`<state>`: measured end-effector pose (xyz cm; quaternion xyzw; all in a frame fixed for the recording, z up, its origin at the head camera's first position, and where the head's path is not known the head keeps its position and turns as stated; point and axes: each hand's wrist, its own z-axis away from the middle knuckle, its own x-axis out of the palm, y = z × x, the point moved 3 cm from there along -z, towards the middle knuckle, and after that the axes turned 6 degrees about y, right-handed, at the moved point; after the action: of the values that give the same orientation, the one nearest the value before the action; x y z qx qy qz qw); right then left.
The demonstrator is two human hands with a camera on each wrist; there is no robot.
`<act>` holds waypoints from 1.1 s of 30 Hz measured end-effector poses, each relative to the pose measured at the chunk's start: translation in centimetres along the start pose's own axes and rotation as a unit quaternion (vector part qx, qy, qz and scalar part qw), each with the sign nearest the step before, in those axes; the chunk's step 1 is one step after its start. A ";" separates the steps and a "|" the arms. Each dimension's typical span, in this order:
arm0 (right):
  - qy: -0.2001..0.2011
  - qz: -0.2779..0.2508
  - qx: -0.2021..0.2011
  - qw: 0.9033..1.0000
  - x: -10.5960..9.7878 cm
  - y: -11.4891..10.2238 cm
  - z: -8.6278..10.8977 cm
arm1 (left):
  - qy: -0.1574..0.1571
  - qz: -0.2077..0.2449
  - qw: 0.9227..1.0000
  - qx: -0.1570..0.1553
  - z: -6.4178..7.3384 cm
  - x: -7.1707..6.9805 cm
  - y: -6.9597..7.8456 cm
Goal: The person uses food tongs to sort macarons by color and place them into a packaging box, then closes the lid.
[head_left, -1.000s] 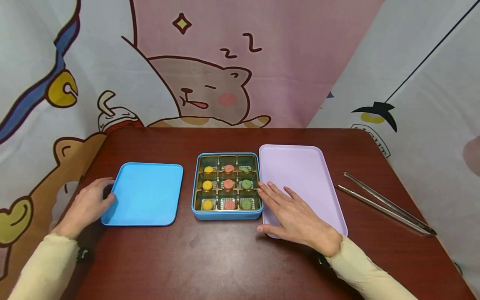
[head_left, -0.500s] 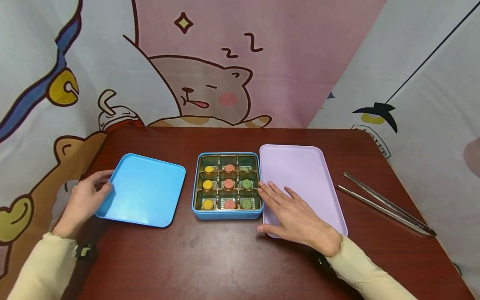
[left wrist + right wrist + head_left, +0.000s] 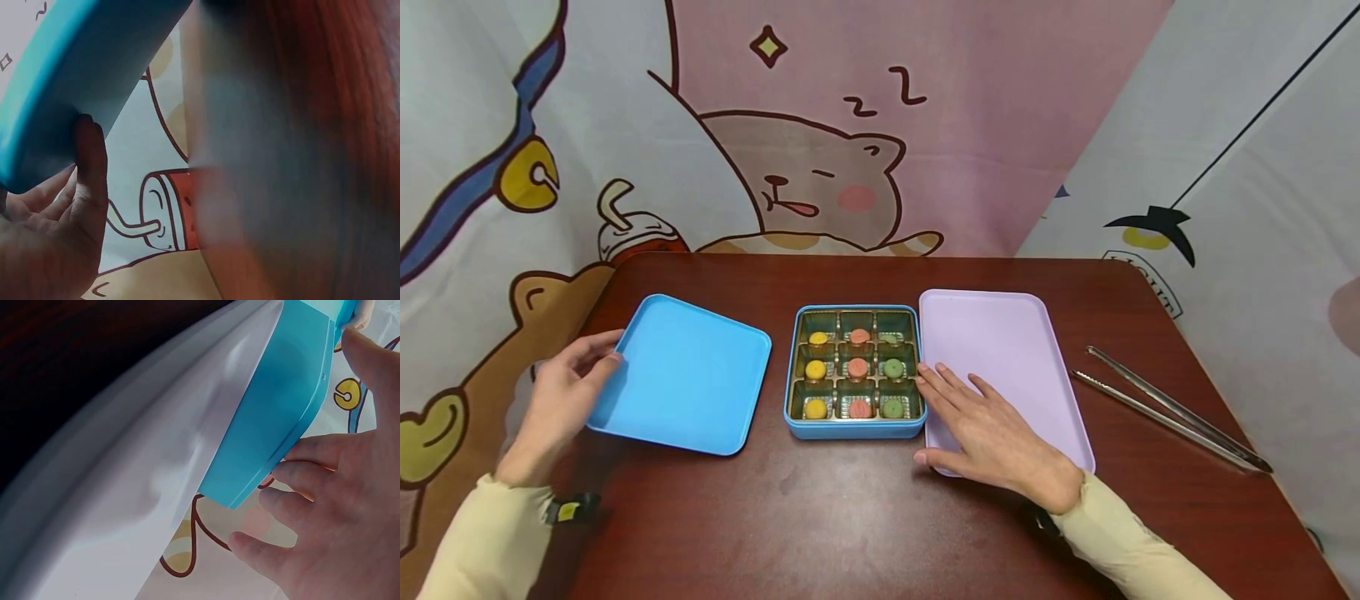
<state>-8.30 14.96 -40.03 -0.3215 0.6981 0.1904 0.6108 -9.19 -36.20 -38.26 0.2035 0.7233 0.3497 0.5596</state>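
My left hand (image 3: 561,396) grips the left edge of a square blue lid (image 3: 681,379), with the thumb along that edge. In the left wrist view the lid (image 3: 69,81) stands raised off the brown table, its grey-blue underside in shade. Beside it in the head view sits a blue box (image 3: 853,430) with a gold divided insert holding yellow, pink and green round sweets. My right hand (image 3: 992,433) hovers flat over a lilac tray (image 3: 992,325), fingers straight and spread. Its fingertips (image 3: 290,449) are right at the box's right rim in the right wrist view.
Metal tongs (image 3: 1172,412) lie spread apart on the table (image 3: 850,533) to the right of the lilac tray. A cartoon-printed cloth (image 3: 985,125) hangs behind and beside the table.
My left hand has raised and turned the blue lid, its far left corner swinging up and its right edge now slanting. My right hand and the box have stayed in place.
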 end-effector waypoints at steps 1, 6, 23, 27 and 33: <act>0.001 0.000 0.000 1.000 0.0 0.0 0.0 | 0.006 0.001 1.000 0.000 0.1 -0.1 0.2; 0.001 0.000 0.001 1.000 0.0 0.0 0.0 | 0.045 0.004 0.999 0.012 0.5 -0.6 1.3; -0.004 -0.007 0.004 1.000 0.0 0.0 0.0 | 0.124 0.037 0.991 0.020 1.2 -1.8 4.6; -0.004 -0.011 0.006 1.000 -0.1 -0.1 0.0 | 0.141 0.054 0.988 0.021 1.2 -2.0 5.8; -0.007 -0.011 0.007 1.000 -0.1 0.0 0.1 | 0.162 0.074 0.984 0.030 1.2 -2.2 7.4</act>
<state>-8.18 15.05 -39.92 -0.3236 0.6915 0.1808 0.6200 -8.15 -32.39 -31.51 0.2138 0.7973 0.3968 0.4014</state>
